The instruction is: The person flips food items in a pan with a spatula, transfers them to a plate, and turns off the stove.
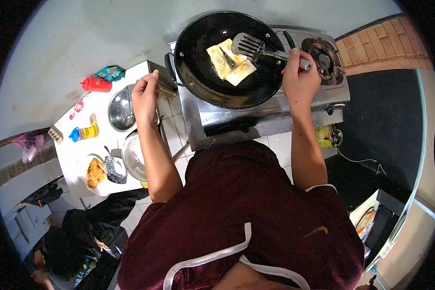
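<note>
Maroon shirt [270, 208] nearest; beyond, the right hand [300, 78] grips a spatula [254, 47], best slid flat under the folded food [219, 65] in the wok [256, 91]; left hand [146, 97] apart, contents unclear.

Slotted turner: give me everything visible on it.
The slotted turner looks like shiny metal: a broad blade with several long slots, a narrow neck and a rounded grey handle. The right hand grips the handle, its end protruding. It lies slantwise over the black wok, blade overlapping the yellowish folded flatbread in view; whether they touch is unclear.
</note>
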`<action>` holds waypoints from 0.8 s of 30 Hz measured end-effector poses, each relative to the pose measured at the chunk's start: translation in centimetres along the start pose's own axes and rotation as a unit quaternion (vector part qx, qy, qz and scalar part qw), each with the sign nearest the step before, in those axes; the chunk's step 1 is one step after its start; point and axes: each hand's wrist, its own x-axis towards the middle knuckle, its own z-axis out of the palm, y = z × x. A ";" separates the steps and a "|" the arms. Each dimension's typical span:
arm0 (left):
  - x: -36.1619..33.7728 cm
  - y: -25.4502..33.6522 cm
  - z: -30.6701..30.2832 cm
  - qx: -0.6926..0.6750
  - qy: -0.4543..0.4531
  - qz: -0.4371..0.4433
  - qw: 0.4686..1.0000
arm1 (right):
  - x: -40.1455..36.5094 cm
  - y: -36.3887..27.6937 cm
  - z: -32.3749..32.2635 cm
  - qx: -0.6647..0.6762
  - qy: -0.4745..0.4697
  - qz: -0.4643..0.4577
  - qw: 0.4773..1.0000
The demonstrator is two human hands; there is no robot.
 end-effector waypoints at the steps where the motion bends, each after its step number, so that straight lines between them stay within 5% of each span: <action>1: 0.0 0.1 -0.1 -0.001 0.001 0.000 1.000 | 0.0 0.0 0.0 0.001 0.004 0.003 1.000; 12: -2.0 0.6 -1.0 -0.040 0.045 0.014 0.998 | 0.6 -1.9 -0.4 0.071 0.008 -0.020 0.997; 24: -6.4 0.2 -13.7 -0.064 0.186 0.036 0.980 | -5.2 -12.0 8.6 0.286 -0.102 -0.009 0.953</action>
